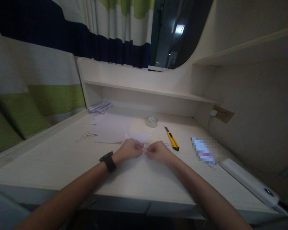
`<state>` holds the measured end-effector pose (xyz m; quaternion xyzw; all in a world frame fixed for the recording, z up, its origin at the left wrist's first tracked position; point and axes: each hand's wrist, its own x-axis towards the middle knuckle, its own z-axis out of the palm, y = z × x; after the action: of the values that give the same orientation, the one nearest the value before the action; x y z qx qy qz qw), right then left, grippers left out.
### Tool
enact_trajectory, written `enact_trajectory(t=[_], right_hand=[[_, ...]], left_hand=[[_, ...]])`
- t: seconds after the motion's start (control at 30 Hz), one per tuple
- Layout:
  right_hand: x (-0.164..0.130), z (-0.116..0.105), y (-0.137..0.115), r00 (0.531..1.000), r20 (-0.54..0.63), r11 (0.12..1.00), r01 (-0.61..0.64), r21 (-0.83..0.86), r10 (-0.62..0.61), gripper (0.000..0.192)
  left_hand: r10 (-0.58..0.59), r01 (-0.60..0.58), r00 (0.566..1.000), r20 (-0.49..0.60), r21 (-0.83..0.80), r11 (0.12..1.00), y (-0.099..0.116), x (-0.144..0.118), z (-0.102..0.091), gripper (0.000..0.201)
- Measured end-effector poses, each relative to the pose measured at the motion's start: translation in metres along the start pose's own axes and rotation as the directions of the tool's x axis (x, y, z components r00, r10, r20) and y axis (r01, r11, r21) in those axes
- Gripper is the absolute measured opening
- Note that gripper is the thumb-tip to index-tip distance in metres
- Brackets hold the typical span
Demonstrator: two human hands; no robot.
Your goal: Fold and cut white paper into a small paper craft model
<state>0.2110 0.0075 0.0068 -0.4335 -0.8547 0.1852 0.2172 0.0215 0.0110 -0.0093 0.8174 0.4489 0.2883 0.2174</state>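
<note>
My left hand (pixel 130 149) and my right hand (pixel 159 151) rest side by side on the pale desk (pixel 62 159), fingers curled. Between them they pinch a small piece of white paper (pixel 141 137), part of which sticks out beyond the knuckles. A black watch (pixel 108 161) sits on my left wrist. The paper's part under the fingers is hidden.
A yellow utility knife (pixel 172 139) lies just right of my hands, a clear tape roll (pixel 151 121) behind them. White sheets (pixel 110 129) and paper strips (pixel 99 108) lie at the back left. A white power strip (pixel 248 182) and a small packet (pixel 204 150) sit at right.
</note>
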Motion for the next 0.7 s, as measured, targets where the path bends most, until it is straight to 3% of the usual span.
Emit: enact_trajectory(t=[0.13, 0.33, 0.57, 0.7], right_hand=[[0.0, -0.0015, -0.0001, 0.999, 0.01, 0.999, 0.032, 0.017, -0.032, 0.022], [0.0002, 0.0021, 0.0031, 0.999, -0.018, 1.0, 0.026, -0.001, -0.026, 0.022], [-0.0011, 0.001, 0.0011, 0.999, 0.037, 0.998, 0.022, 0.051, -0.024, 0.026], [-0.0007, 0.0013, 0.002, 1.0, 0.001, 0.999, -0.005, 0.052, 0.005, 0.023]], left_hand=[[-0.058, 0.056, 0.997, -0.051, -0.025, 0.998, 0.0005, 0.002, -0.0019, 0.013], [-0.159, 0.157, 0.987, -0.03, -0.067, 0.985, -0.0009, 0.0023, -0.0027, 0.013], [-0.173, 0.171, 0.985, 0.0, -0.158, 0.972, -0.0035, -0.0004, -0.0002, 0.015], [-0.155, 0.161, 0.987, 0.046, -0.212, 0.964, -0.0046, -0.0002, 0.0008, 0.014]])
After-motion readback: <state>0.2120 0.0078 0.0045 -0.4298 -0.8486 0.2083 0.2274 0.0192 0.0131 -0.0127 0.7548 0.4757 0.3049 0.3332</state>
